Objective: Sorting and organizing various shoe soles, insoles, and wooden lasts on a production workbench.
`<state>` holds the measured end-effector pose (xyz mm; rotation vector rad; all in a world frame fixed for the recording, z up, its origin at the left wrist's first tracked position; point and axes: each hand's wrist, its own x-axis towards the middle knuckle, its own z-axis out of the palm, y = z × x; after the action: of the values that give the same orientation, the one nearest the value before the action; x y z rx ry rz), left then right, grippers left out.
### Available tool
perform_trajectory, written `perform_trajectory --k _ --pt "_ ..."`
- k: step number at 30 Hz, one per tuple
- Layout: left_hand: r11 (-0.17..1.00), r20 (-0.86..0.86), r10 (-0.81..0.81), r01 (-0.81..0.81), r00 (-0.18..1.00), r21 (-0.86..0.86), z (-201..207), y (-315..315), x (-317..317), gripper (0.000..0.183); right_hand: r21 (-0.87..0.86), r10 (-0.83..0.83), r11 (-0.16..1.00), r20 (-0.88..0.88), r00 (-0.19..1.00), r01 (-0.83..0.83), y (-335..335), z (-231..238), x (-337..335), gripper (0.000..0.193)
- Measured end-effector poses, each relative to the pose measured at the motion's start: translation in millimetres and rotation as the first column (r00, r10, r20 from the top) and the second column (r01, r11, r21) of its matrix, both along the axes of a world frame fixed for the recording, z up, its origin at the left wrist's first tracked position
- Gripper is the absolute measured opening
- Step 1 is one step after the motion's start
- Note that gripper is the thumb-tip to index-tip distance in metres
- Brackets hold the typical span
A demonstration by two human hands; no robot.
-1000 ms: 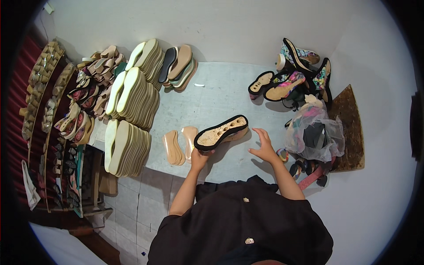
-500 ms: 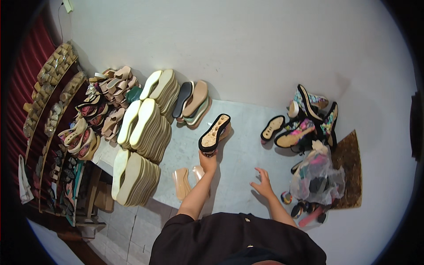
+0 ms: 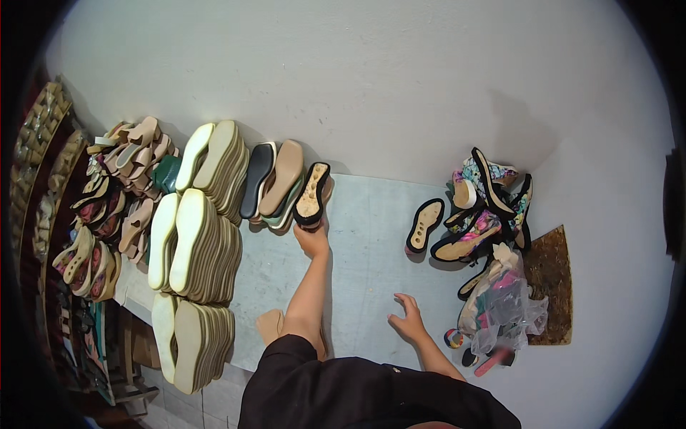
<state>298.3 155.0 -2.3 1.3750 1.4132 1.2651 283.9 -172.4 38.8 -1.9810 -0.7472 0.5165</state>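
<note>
My left hand (image 3: 311,242) grips the near end of a wedge shoe (image 3: 313,194), which has a black rim and a tan, cork-like underside with holes facing up. The shoe is beside a small pile of black, tan and greenish soles (image 3: 281,179) close to the wall. My right hand (image 3: 409,319), fingers spread and holding nothing, hovers above the pale table (image 3: 364,250). Beyond it lies a similar black-rimmed shoe (image 3: 426,225), underside up. Tan pieces (image 3: 270,326) lie partly hidden by my left forearm.
Tall stacks of cream wedge soles (image 3: 204,250) stand left, with heaped sandals (image 3: 136,157) and a loaded shelf (image 3: 36,157) farther left. At right are floral wedge shoes (image 3: 486,229), a clear plastic bag (image 3: 511,307), a tape roll (image 3: 454,338) and a brown board (image 3: 554,289).
My left hand has carried the wedge shoe away from me, closer to the wall and beside the sole pile. My right hand stays open over the table. The view has shifted.
</note>
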Motion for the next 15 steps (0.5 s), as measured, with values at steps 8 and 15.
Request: perform_trajectory --k 8,15 --pt "0.998 -0.085 -0.064 0.065 0.994 0.008 17.9 -6.4 14.9 0.064 0.001 0.075 0.997 0.007 0.997 -0.075 2.8 12.4 -3.3 0.053" --pt "0.972 -0.074 -0.209 0.216 0.975 0.090 2.5 -23.1 -48.6 0.087 -0.111 0.062 0.992 0.093 0.994 -0.052 -2.8 21.1 7.8 0.047"
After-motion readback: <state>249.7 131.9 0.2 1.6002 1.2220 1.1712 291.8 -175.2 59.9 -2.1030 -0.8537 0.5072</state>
